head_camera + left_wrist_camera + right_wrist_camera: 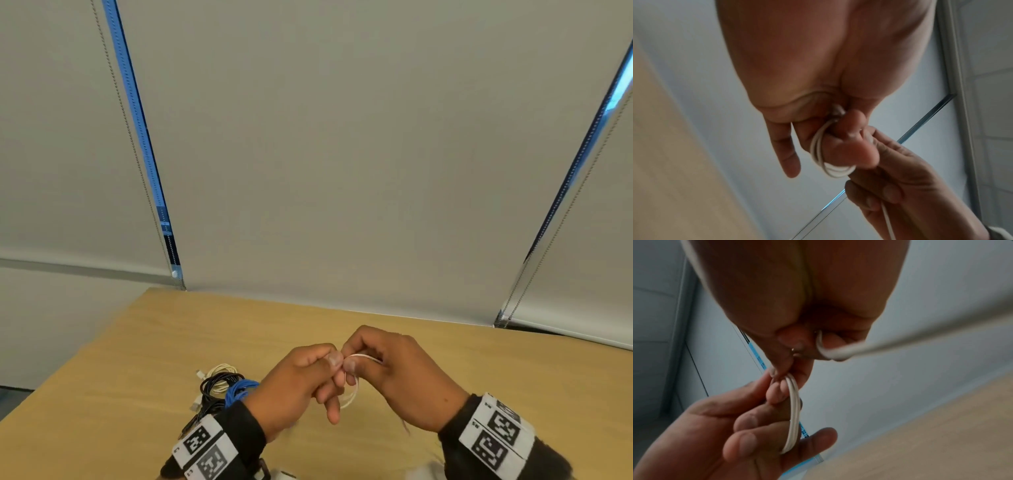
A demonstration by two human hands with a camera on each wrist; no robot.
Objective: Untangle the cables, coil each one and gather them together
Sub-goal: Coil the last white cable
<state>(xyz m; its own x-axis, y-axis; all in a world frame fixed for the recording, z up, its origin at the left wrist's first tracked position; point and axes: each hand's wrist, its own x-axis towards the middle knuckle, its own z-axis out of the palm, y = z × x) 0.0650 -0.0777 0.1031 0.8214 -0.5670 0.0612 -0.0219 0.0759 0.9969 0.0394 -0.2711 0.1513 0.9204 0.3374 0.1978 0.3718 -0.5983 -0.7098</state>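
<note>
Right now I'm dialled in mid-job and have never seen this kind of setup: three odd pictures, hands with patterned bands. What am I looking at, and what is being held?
There is no machine here: a person works with two bare hands, and the black-and-white patterned bands are worn on the wrists. The wide picture comes from a camera on the person's head, looking down at a wooden table. The other two come from cameras on each wrist, looking along the palm at the fingers.

The left hand has a white cable looped in several turns around its fingers. The right hand pinches the same cable and holds its loose length, apparently winding it on.

On the table, to the left of the hands, lie coiled cables side by side: a cream one, a black one and a blue one.
</note>
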